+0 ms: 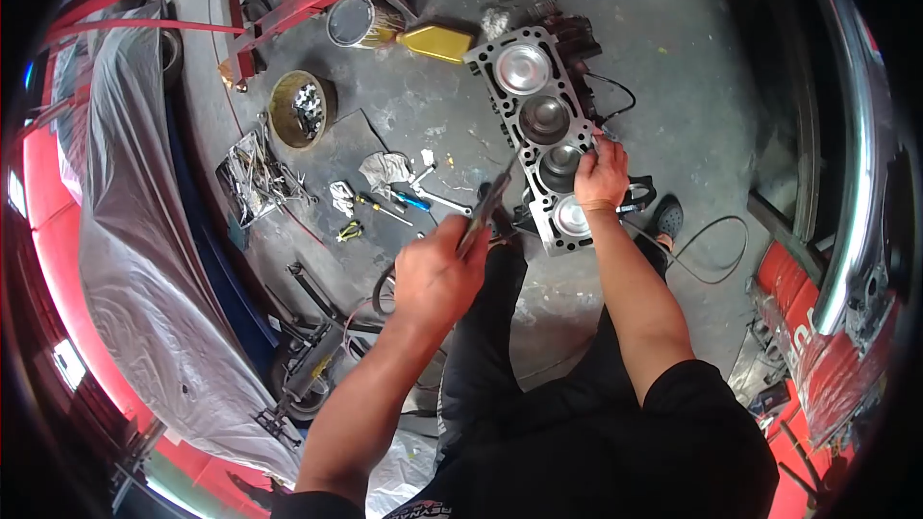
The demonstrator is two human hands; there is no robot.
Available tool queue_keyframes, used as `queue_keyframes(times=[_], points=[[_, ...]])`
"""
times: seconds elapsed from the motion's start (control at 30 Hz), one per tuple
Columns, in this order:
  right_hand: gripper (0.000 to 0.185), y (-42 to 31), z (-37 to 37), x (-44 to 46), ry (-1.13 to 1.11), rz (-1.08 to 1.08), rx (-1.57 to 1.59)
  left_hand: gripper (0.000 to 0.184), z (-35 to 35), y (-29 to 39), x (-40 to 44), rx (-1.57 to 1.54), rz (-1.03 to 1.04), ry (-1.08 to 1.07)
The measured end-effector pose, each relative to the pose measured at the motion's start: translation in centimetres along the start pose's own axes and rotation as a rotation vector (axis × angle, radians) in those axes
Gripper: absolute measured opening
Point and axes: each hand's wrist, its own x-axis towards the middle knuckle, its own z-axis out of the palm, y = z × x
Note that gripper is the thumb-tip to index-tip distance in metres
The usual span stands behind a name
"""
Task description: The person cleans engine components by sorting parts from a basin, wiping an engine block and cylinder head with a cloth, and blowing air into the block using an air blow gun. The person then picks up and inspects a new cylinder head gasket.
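An engine block with four round cylinder bores stands on the floor in front of me; pistons show in the bores. My left hand is closed around a dark, slender tool, which points up and right toward the block's left edge. On the block's right edge, beside the third bore, rests my right hand, fingers bent and pressed together. Whatever may be under those fingertips is too small to make out. A black hose hangs below my left hand.
A yellow bottle and a paint can lie beyond the block. Further left are a bucket of small parts and a tray of tools. A blue-handled screwdriver and rags lie nearer. A covered vehicle stands at left.
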Motion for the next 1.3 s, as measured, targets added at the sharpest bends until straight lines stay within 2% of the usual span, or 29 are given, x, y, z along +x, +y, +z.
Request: queue_keyframes(times=[0.13,0.2,0.27,0.33,0.43,0.47,0.57,0.67,0.73,0.77,0.83,0.97,1.07,1.13,1.17,1.3], points=[[0.032,0.2,0.3,0.1,0.001,-0.007,0.008,0.023,0.7,-0.2,1.5,0.053,0.043,-0.091],[0.032,0.6,0.5,-0.3,-0.020,-0.010,0.020,0.025,1.6,0.3,2.4,-0.040,0.081,0.033],[0.034,1.1,0.2,-0.2,0.003,0.014,0.082,0.026,1.2,0.5,2.9,-0.084,0.035,0.023],[0.040,1.5,-0.8,-0.3,-0.051,0.034,0.085,0.022,1.1,-0.4,1.2,-0.053,0.036,0.034],[0.056,3.1,-3.3,-3.2,-0.215,-0.058,0.055,0.015,-0.5,-0.6,-4.0,-0.275,0.015,0.107],[0.055,3.3,-4.2,-4.1,-0.270,-0.040,0.017,0.017,-0.3,-0.6,-5.8,-0.326,0.051,0.136],[0.047,4.7,-6.5,-5.6,-0.314,0.023,0.064,0.018,1.2,-0.5,-8.4,-0.257,-0.049,0.048],[0.036,4.9,-7.8,-4.6,-0.055,0.234,0.168,0.020,3.3,-1.5,-7.6,-0.156,-0.127,-0.025],[0.037,4.4,-8.7,-3.6,0.009,0.402,0.350,0.021,3.3,-1.5,-7.6,-0.139,-0.112,-0.062],[0.037,3.3,-9.2,-3.1,0.000,0.397,0.339,0.020,3.2,-1.5,-7.9,-0.164,-0.120,-0.066],[0.038,1.4,-9.5,-2.2,0.062,0.335,0.379,0.020,2.6,-1.4,-8.6,-0.240,-0.147,-0.059],[0.042,2.0,-8.6,-2.0,0.107,0.297,0.300,0.020,0.7,-1.8,-11.8,-0.414,-0.130,-0.025],[0.049,1.0,-9.0,-3.8,-0.047,0.216,0.134,0.020,2.0,-2.7,-14.5,-0.352,-0.149,-0.131],[0.053,2.4,-7.5,-5.8,-0.168,-0.095,0.110,0.020,2.0,-3.2,-14.4,-0.347,-0.166,-0.145],[0.054,2.8,-6.6,-6.9,-0.214,-0.181,0.016,0.021,1.8,-3.3,-14.4,-0.386,-0.160,-0.096],[0.058,1.0,-3.9,-10.5,-0.273,-0.372,-0.173,0.022,-0.6,-2.8,-12.7,-0.590,-0.232,0.126]])
